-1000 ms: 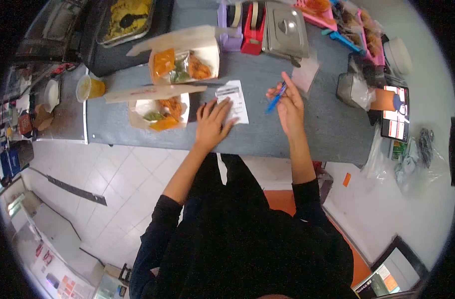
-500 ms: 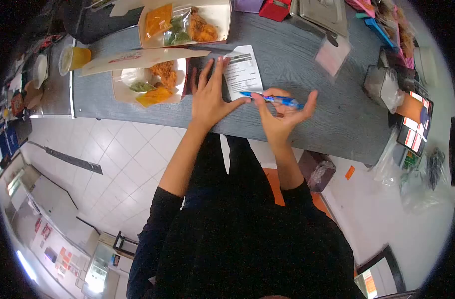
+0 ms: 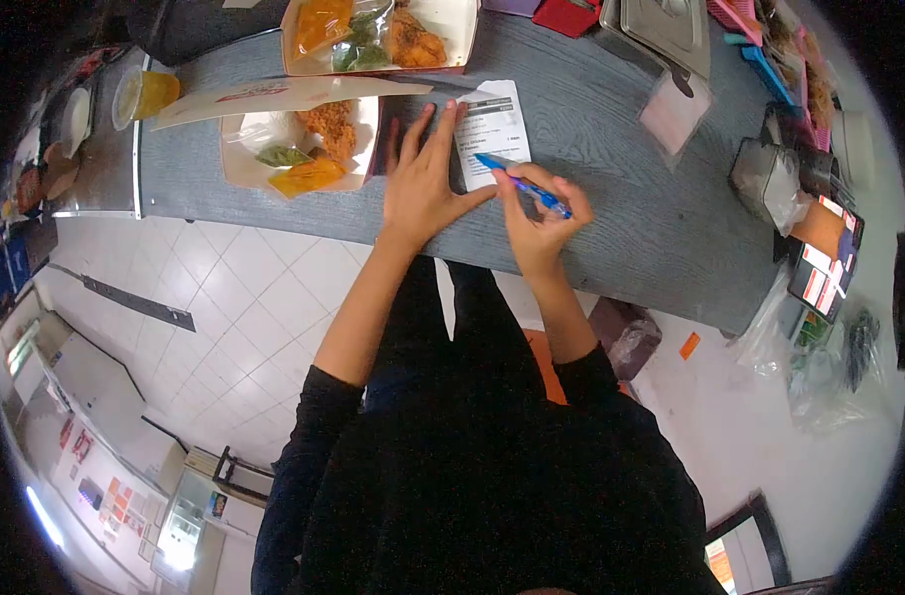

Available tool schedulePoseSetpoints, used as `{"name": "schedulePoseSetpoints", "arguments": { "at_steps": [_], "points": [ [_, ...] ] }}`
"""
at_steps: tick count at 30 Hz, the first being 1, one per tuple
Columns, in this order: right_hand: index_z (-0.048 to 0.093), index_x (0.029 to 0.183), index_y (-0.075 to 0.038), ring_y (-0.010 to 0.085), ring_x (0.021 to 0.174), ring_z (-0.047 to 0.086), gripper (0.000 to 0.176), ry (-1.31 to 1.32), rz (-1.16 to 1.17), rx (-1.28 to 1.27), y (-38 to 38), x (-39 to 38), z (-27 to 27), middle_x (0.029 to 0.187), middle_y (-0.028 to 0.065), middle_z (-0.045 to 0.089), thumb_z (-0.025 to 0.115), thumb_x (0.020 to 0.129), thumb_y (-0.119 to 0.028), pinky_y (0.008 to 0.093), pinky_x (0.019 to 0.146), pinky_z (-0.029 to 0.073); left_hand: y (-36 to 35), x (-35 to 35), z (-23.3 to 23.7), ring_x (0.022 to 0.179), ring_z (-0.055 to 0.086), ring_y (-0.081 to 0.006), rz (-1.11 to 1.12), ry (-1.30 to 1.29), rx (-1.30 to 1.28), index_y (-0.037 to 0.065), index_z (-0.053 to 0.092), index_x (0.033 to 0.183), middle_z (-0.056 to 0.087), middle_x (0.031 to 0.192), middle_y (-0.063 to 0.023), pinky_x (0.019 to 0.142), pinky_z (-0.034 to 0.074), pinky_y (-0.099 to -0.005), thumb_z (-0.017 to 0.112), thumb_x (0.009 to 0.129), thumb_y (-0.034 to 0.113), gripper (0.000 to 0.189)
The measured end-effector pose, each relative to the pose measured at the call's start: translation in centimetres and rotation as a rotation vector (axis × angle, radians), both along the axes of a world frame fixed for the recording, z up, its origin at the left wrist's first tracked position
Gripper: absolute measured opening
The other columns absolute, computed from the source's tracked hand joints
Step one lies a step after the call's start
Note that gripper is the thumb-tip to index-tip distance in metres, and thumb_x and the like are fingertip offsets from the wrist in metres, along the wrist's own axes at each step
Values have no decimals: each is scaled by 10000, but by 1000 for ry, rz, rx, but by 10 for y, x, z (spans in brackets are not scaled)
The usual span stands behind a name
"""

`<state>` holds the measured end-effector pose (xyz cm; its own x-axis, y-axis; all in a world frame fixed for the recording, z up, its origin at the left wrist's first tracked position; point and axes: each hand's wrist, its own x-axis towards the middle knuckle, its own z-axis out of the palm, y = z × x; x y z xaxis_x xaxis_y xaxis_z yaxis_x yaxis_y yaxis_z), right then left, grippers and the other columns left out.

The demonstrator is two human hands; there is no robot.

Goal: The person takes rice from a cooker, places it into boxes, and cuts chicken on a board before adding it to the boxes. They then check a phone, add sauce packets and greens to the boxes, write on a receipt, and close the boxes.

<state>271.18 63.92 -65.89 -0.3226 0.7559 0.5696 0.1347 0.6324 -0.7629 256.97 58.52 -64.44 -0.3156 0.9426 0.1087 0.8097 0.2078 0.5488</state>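
Observation:
A printed paper receipt (image 3: 497, 124) lies on the grey table. My left hand (image 3: 423, 183) rests flat with its fingers spread, the fingertips and thumb along the receipt's left and lower edges. In my right hand (image 3: 540, 223) is a blue pen (image 3: 547, 195), pinched between thumb and fingers, its tip over the print in the middle of the receipt. Left of my left hand stands an open food box (image 3: 236, 171) with fried chicken, a leafy packet and an orange sachet. Behind it is a second open box (image 3: 462, 35) with similar food.
A cup of yellow liquid (image 3: 157, 97) stands at the left. Toward the back right are a metal container (image 3: 661, 35), a clear packet (image 3: 676, 117) and pink baskets (image 3: 740, 22). A phone or tablet screen (image 3: 821, 283) is near the right edge.
My right hand has closed more firmly round the pen, and the pen tip has moved up over the receipt's text. The view has shifted slightly; my left hand stays by the receipt.

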Motion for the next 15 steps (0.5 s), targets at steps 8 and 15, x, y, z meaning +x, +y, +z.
{"name": "schedulePoseSetpoints", "arguments": {
  "at_steps": [8, 15],
  "points": [
    [270, 1128, -83, 196, 718, 642, 644, -18, -37, 5, 2, 4, 9, 843, 147, 625, 726, 712, 101, 311, 656, 519, 0, -1, -4, 1334, 310, -283, -2, -33, -4, 87, 215, 1452, 361, 1448, -29, 1085, 201, -552, 748, 557, 603, 1162],
    [304, 1107, -78, 164, 819, 615, 578, -28, -43, -101, 2, 10, 14, 939, 125, 591, 709, 733, 96, 288, 684, 516, 0, 0, -2, 1337, 304, -280, -3, -38, 2, 93, 225, 1449, 373, 1439, -40, 1098, 172, -553, 750, 537, 617, 1176]
  ]
}}
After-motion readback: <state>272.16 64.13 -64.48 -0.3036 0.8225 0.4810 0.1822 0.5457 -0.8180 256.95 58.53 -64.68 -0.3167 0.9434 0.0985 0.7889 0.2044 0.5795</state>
